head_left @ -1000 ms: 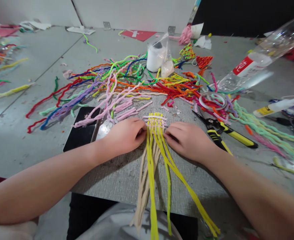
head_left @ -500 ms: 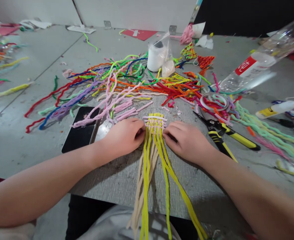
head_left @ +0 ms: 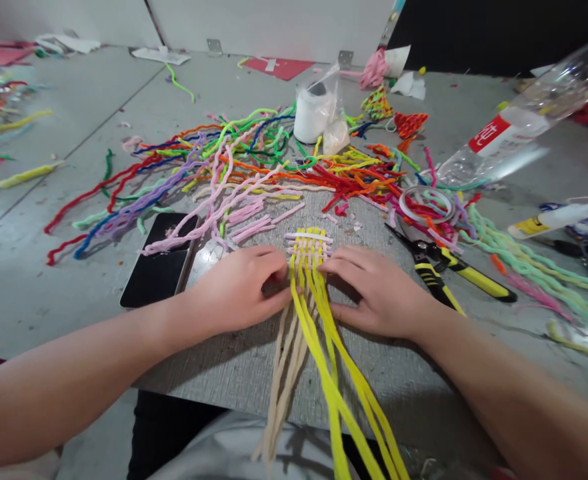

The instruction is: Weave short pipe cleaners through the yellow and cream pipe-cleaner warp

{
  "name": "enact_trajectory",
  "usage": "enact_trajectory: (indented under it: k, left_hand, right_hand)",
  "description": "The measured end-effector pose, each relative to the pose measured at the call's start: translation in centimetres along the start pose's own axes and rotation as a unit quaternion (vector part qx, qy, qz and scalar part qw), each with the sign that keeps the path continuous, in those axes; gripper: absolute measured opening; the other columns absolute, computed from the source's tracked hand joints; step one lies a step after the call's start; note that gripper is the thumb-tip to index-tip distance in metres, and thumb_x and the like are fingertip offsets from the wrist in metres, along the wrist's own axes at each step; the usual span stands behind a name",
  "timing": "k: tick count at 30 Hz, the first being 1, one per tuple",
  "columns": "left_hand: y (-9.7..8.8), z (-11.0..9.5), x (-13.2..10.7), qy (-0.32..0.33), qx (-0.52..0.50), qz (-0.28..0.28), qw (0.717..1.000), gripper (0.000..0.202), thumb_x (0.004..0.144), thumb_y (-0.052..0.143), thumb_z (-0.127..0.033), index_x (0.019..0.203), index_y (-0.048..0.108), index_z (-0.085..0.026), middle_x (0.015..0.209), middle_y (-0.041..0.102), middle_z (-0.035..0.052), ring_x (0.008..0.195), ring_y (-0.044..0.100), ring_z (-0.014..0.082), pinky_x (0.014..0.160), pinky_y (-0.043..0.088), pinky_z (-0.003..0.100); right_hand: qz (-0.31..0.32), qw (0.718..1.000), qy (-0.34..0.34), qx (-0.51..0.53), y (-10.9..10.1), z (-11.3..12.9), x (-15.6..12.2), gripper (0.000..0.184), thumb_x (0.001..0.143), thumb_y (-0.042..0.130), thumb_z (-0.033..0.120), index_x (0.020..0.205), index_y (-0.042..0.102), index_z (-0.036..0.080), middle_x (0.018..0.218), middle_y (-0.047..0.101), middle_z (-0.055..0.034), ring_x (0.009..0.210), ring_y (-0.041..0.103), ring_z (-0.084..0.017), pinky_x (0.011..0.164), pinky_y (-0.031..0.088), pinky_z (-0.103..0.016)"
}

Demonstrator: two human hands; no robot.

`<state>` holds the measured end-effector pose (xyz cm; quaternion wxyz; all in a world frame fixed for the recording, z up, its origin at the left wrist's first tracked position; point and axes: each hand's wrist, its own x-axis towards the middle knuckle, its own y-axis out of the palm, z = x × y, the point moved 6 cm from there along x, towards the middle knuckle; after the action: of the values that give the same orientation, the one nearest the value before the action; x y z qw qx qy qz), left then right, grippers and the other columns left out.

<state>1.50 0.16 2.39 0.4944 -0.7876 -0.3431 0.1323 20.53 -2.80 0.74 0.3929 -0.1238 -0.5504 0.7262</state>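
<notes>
A small woven patch (head_left: pixel 310 245) of yellow and pale pink pipe cleaners lies on a grey board (head_left: pixel 244 353). Long yellow strands (head_left: pixel 347 407) and cream strands (head_left: pixel 284 373) trail from it toward me over the board's near edge. My left hand (head_left: pixel 239 288) rests at the patch's left side, its fingers curled and pinching the strands just below the weave. My right hand (head_left: pixel 377 290) lies at the right side, fingertips pressed on the yellow strands at the weave's lower edge.
A heap of coloured pipe cleaners (head_left: pixel 254 167) spreads behind the patch. A black phone (head_left: pixel 157 263) lies left, yellow-handled cutters (head_left: pixel 449 273) and a tape ring (head_left: pixel 427 203) right. A white roll (head_left: pixel 313 113), a fallen plastic bottle (head_left: pixel 519 120) and a glue tube (head_left: pixel 554 217) lie farther back.
Both hands have slid slightly toward me, below the weave. The long yellow strands have swung to the right and bunched together.
</notes>
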Motion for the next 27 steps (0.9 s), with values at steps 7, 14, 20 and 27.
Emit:
enact_trajectory:
  k: [7,14,20,27]
  left_hand:
    - [1.8,-2.6,-1.1,0.162,0.057,0.014,0.985,0.016,0.100,0.070,-0.028,0.087,0.071,-0.019,0.089,0.066,0.0031,0.078,0.064,0.0167,0.070,0.050,0.028]
    - [1.8,-2.3,-1.2,0.217,0.058,0.039,0.974,0.014,0.104,0.065,-0.026,0.103,0.078,-0.022,0.104,0.078,0.0031,0.092,0.071,0.0185,0.083,0.056,0.031]
    - [1.6,-1.4,-0.6,0.183,0.073,0.053,0.979,0.008,0.098,0.074,-0.027,0.092,0.075,-0.021,0.094,0.075,0.0021,0.088,0.070,0.0189,0.079,0.054,0.030]
    - [1.9,-0.9,0.2,0.096,0.075,0.050,0.991,0.008,0.092,0.073,-0.022,0.091,0.066,-0.018,0.094,0.067,0.0022,0.083,0.067,0.0180,0.069,0.051,0.028]
  right_hand:
    - [-0.072,0.995,0.036,-0.058,0.4,0.5,0.6,0.036,0.091,0.070,0.033,0.123,0.064,0.017,0.111,0.070,-0.0143,0.101,0.063,-0.032,0.089,0.051,-0.046]
    - [-0.137,0.981,0.039,-0.129,0.3,1.0,1.6,0.038,0.092,0.068,0.026,0.129,0.066,0.017,0.112,0.069,-0.0149,0.104,0.061,-0.033,0.090,0.050,-0.047]
    - [-0.122,0.986,-0.002,-0.111,0.0,1.6,1.7,0.028,0.098,0.067,0.031,0.122,0.069,0.018,0.116,0.070,-0.0150,0.110,0.060,-0.032,0.092,0.049,-0.047]
    - [-0.102,0.989,-0.029,-0.098,0.0,1.7,1.5,0.033,0.096,0.071,0.033,0.125,0.067,0.018,0.124,0.070,-0.0153,0.116,0.057,-0.033,0.097,0.047,-0.049]
